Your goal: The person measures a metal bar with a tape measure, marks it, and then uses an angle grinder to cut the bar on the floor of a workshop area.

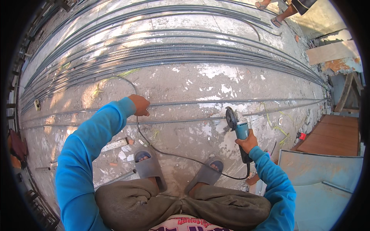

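My right hand [248, 141] is wrapped round the body of a teal and black angle grinder [241, 131]. The grinder's disc [231, 118] points up and away, just over the nearer of two single steel bars [185, 121]. Out to the left, my left hand [140, 105] is closed near the farther single bar [216, 101]. Whatever its fingers hold is hidden. The grinder's black cord [175, 156] runs from its rear across my sandals' area, then up behind my left hand.
A bundle of long rebar [165, 54] lies across the ground beyond. Brown boards [329, 134] and pale blue metal sheets [316, 173] rest at right. My grey sandals [151, 169] stand close by. Another person's sandalled foot [276, 21] shows at the far right.
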### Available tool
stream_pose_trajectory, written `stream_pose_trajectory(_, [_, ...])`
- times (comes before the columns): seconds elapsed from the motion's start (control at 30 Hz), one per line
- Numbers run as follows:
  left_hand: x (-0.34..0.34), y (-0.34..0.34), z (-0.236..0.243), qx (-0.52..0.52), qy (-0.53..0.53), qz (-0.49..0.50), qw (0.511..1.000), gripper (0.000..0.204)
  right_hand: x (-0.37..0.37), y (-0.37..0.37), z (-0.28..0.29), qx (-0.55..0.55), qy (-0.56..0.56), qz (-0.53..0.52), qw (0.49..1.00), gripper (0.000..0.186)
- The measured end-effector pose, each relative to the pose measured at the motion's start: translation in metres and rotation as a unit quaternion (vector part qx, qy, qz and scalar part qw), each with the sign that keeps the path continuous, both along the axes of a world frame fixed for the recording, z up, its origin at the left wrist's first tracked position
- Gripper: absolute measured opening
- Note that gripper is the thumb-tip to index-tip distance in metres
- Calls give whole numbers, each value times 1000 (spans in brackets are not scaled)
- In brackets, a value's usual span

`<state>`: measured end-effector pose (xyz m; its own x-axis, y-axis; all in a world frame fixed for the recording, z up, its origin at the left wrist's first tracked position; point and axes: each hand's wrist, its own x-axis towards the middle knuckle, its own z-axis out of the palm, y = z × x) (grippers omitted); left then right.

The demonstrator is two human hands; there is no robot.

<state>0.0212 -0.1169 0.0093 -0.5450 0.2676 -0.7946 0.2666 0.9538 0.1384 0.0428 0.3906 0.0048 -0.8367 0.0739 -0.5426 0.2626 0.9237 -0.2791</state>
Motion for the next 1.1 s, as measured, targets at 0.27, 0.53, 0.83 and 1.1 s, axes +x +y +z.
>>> stream_pose_trajectory(0.27, [15,78,-74,145,81,77,983,44,12,9,-11,-24,33,2,999,62])
stream_pose_trajectory(0.53, [41,84,-88,166,68,82,980,35,18,-3,-15,-47,46,-37,997,61])
stream_pose_trajectory(0.83, [36,88,-87,154,54,52,985,33,16,-11,-12,-14,49,-31,998,62])
stream_pose_trajectory(1.1, [42,82,-98,162,70,52,983,35,16,-18,-16,-14,45,-26,999,64])
